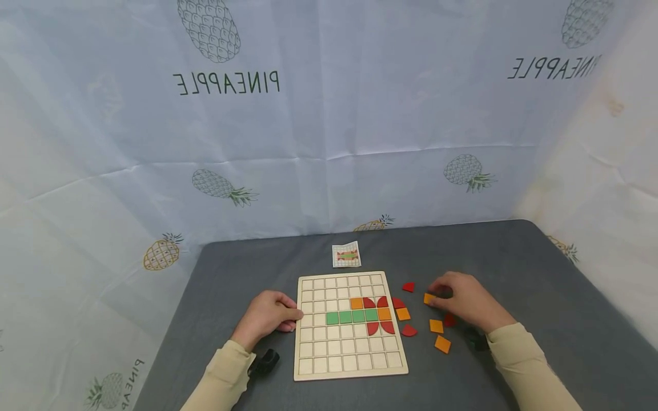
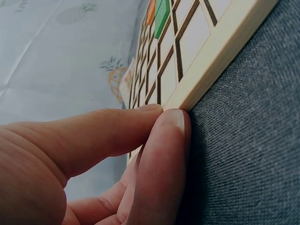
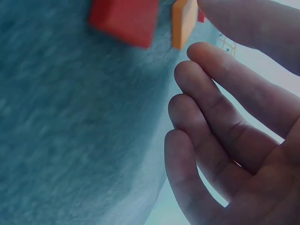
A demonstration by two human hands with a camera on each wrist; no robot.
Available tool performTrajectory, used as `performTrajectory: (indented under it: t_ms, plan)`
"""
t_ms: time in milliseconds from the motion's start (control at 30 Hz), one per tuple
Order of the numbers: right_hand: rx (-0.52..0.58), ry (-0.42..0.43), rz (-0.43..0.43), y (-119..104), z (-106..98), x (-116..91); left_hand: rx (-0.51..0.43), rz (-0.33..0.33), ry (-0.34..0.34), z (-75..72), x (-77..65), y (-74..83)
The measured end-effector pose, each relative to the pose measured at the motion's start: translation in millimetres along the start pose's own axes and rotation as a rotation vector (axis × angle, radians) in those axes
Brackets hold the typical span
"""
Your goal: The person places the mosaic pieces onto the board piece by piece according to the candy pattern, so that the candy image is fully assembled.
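Note:
A wooden grid board [image 1: 315, 365] lies on the table. My left hand [image 1: 268, 315] pinches its left edge, thumb and forefinger meeting at the rim [image 2: 206, 75] in the left wrist view. A row of green squares [image 1: 345, 317] sits in the grid, with an orange square [image 1: 384, 314] at its right end. Red quarter-circle pieces [image 1: 388, 327] lie above and below that end, beside another orange square [image 1: 357, 303]. Right of the board, my right hand [image 1: 465, 298] is at an orange square tile [image 1: 428, 298]. Its fingers are loosely bent and apart from the thumb in the right wrist view.
Loose orange squares [image 1: 436, 326] and red pieces [image 1: 409, 330] lie between the board and my right hand. Behind the board is a small printed pattern card [image 1: 346, 254]. A pineapple-print cloth [image 1: 329, 114] hangs around the dark table [image 1: 257, 262].

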State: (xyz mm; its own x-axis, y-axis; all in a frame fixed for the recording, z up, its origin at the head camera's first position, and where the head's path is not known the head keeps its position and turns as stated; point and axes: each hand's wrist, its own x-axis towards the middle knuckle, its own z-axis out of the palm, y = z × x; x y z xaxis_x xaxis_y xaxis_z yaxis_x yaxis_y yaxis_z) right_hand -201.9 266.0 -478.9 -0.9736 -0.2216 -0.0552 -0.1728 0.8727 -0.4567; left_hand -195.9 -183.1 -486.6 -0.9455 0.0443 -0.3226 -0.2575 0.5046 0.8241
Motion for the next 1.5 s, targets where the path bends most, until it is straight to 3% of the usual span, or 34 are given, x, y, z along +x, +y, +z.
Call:
performTrajectory:
  t_ms: [333,667,1267,1500]
  plan:
    - [-0.001,-0.009,-0.002,5,2,-2,-0.006,0.010,-0.010,-0.3,0.1,-1.7]
    - [0.045,-0.006,0.005,-6,5,8,-0.008,0.033,0.001,0.3,0.6,-3.3]
    - [0.137,-0.014,-0.044,-82,35,48,-0.017,0.056,-0.025,-1.3,-0.2,-5.3]
    - [0.167,-0.039,-0.166,-113,51,58,-0.020,0.070,-0.024,-2.0,-1.2,-4.1]
